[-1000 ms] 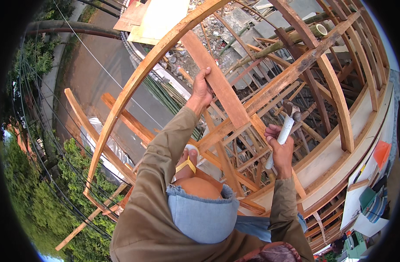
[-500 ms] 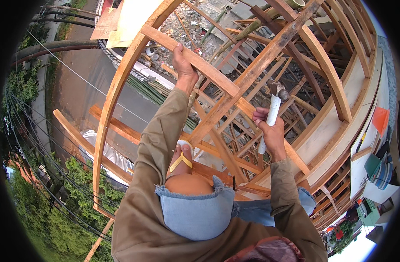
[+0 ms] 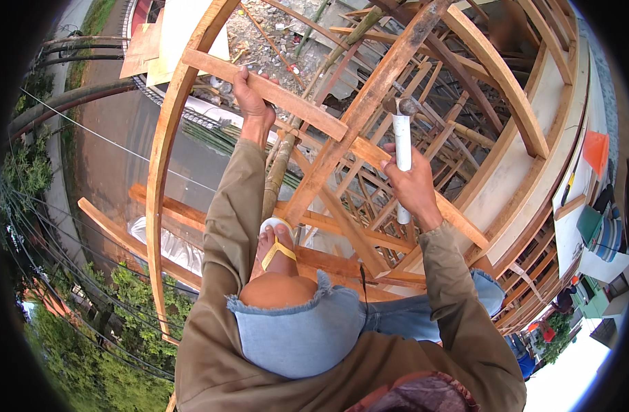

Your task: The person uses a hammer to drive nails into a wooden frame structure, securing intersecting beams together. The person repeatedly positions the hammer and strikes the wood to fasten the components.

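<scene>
Wooden batten (image 3: 270, 93) is pinned by left hand (image 3: 249, 103) against curved rib (image 3: 165, 147), hammer (image 3: 401, 147) clenched in right hand (image 3: 414, 185); a mis-hit could jar it loose or strike fingers.

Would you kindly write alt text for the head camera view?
Seen from above, a person perched high on a curved timber frame grips a wooden slat with the left hand and holds a hammer in the right hand. One foot in a yellow-strapped sandal rests on a beam.
</scene>
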The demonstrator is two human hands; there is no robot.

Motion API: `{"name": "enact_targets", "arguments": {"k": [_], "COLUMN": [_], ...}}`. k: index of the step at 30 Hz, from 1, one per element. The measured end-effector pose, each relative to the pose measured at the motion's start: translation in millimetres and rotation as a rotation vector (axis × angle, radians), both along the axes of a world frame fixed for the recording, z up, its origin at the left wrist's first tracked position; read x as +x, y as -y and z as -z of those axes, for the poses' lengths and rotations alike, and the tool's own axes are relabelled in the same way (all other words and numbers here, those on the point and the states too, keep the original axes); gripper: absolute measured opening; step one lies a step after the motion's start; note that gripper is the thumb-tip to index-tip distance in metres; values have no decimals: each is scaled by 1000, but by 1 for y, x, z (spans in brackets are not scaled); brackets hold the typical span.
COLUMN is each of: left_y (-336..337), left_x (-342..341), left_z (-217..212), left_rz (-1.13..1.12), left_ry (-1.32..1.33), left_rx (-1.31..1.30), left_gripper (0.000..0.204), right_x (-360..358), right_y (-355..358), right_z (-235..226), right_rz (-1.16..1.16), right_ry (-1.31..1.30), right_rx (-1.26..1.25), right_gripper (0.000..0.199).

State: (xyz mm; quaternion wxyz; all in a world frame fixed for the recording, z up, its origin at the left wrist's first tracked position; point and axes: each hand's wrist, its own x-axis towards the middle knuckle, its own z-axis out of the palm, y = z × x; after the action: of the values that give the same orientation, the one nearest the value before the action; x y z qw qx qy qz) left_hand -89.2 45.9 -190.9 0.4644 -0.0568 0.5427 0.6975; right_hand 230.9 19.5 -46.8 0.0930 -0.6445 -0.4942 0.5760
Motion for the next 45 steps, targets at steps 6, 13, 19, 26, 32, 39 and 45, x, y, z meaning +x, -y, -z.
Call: {"name": "enact_targets", "arguments": {"k": [6, 13, 19, 26, 32, 39, 45], "left_y": [4, 9, 21, 26, 26, 25, 26], "left_x": [-4, -6, -13, -14, -13, -12, -11], "left_z": [4, 7, 10, 7, 3, 4, 2], "left_rz": [5, 28, 65, 92, 90, 63, 52], "left_ry": [27, 4, -14, -22, -4, -1, 23], "left_rx": [3, 50, 30, 18, 26, 53, 54], "left_gripper": [34, 33, 36, 38, 34, 36, 35], "right_x": [-8, -4, 3, 26, 37, 26, 18], "right_y": [0, 10, 29, 38, 35, 27, 19], "right_z": [2, 0, 5, 8, 11, 10, 13], "right_rz": [-14, -50, -105, -426, -706, -919, -1172], "right_ry": [-7, 10, -132, 41, 50, 46, -96], "right_rx": [4, 105, 165, 78, 242, 413, 639], "right_gripper": [33, 34, 40, 34, 27, 23, 26]}}
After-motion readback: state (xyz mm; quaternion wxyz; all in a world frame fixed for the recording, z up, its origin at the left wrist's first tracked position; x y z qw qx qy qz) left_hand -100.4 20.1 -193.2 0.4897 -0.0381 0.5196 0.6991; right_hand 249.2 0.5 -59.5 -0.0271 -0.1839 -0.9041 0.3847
